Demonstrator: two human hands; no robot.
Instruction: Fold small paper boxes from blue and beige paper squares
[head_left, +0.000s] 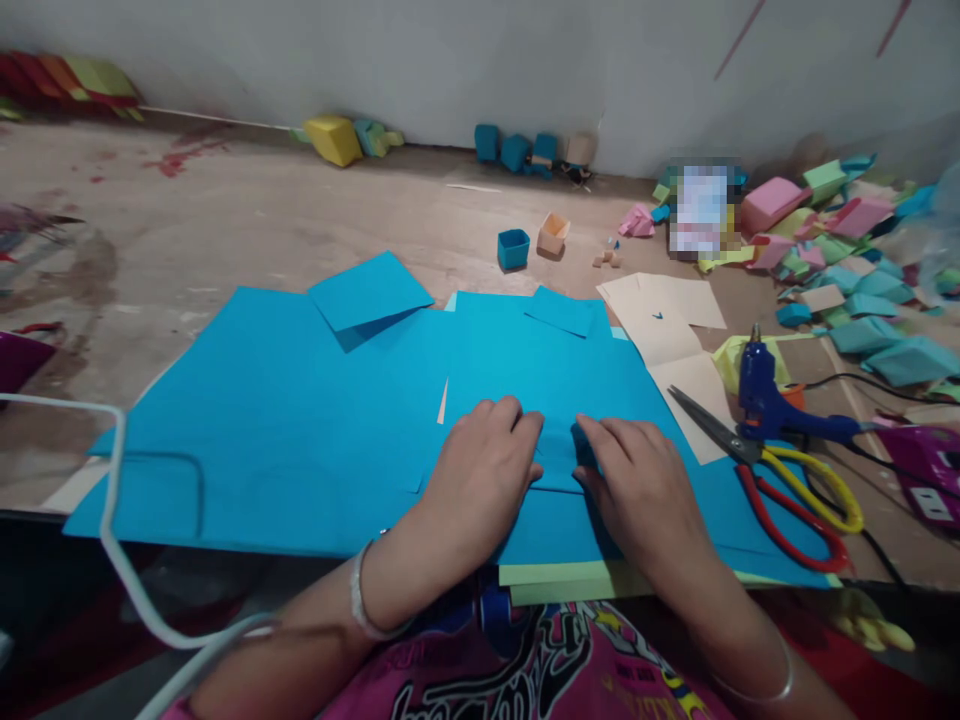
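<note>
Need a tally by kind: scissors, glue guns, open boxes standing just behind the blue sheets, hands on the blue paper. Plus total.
Scissors: 1
Glue gun: 1
Open boxes, blue box and peach box: 2
Hands, left hand and right hand, on blue paper: 2
Total: 6

Far right, a pixelated patch (703,212) obscures the item beneath it, and a clear plastic bag (946,240) is blurred and cut by the right edge. Purple objects at the left (24,362) and right (926,472) edges are incomplete. Nearer, the ends of the blue paper strip (559,458) are hidden under the left hand (484,470) and right hand (649,485); the shirt print (559,665) is cropped.
</note>
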